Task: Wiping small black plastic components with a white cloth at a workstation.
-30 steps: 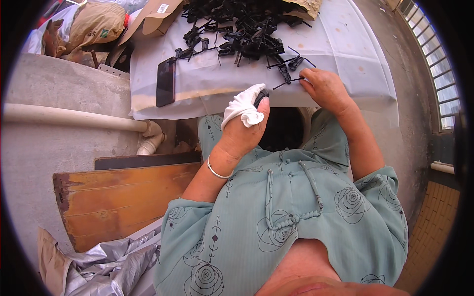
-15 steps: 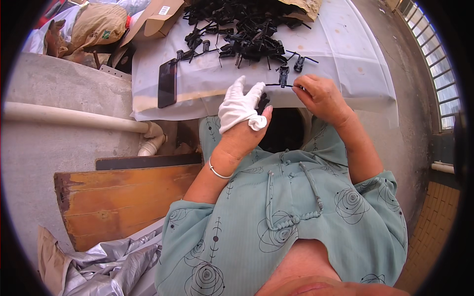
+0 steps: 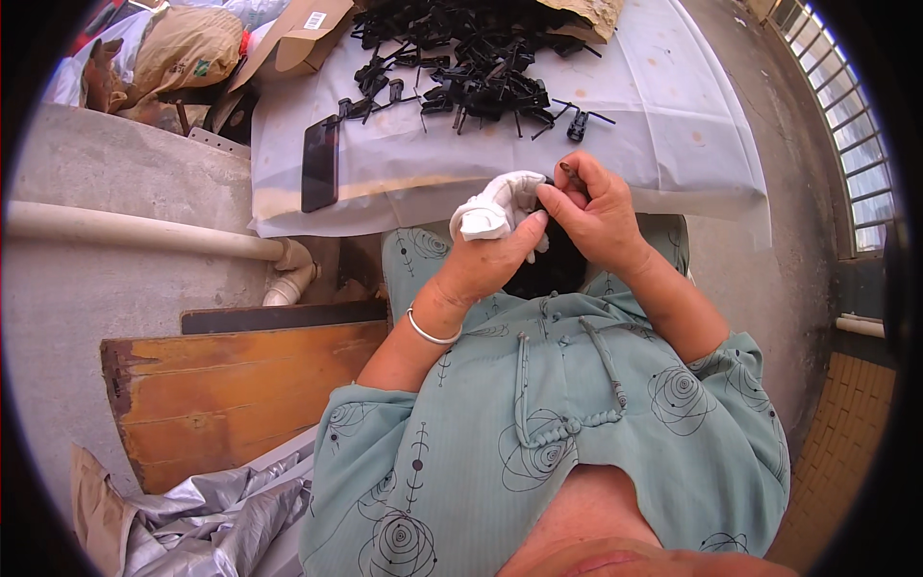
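My left hand wears a white glove that leaves the thumb bare. Its fingers are curled closed over a small black plastic part, mostly hidden by the glove and thumb. Close against it, my bare right hand pinches a black plastic part between thumb and fingers. Both hands meet just off the table's near edge, above my lap; whether the parts touch is hidden. Beyond them a single black clip-like part with thin arms lies at the near side of a heap of similar black parts.
A table under a whitish plastic sheet bears the heap. At its left lies a dark phone, with an open cardboard box behind. A wooden board and a pale pipe are to my left; a barred window is at right.
My right hand has picked up the black part from the table's near edge and brought it down to my left hand. My left fingers have curled closed and turned inward.
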Motion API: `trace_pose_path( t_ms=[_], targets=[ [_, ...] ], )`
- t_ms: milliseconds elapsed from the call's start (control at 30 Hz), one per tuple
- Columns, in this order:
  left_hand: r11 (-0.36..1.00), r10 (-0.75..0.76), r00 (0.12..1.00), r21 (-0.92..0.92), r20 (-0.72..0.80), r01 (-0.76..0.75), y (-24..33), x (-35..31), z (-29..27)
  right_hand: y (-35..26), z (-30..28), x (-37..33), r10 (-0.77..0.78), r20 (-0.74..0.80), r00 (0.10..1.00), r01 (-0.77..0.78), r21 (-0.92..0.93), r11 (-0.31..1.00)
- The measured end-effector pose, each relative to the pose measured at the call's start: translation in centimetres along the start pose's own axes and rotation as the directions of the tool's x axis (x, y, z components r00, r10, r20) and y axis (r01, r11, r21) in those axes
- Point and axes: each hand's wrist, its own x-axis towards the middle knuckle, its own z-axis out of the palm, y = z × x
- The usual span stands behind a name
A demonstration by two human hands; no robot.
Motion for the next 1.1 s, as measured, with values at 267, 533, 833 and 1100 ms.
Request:
trace_pose_path(
  t_ms=[267, 533, 833, 1100],
  targets=[
    [1.0, 0.014, 0.998, 0.019, -0.063, -0.013, 0.2, -0.1, -0.3, -0.9, -1.4, 0.4, 0.067, 0.224, 0.972, -0.06, -0.041, 0.997],
    [0.903, 0.314, 0.948, 0.323, -0.049, -0.283, -1.4, 0.6, 0.0, -2.9, -0.1, -0.5, -0.152, 0.106, 0.983, 0.177, -0.29, 0.94],
    [0.992, 0.063, 0.985, -0.117, 0.161, -0.045, -0.4, -0.6, -0.6, -1.2, 0.0, 0.1, -0.129, 0.033, 0.991, 0.133, -0.177, 0.975],
    [0.993, 0.108, 0.994, -0.043, -0.023, -0.109, -0.4, -0.5, -0.6, -1.3, -1.0, 0.1, -0.025, 0.257, 0.966, 0.04, -0.054, 0.998]
  ],
)
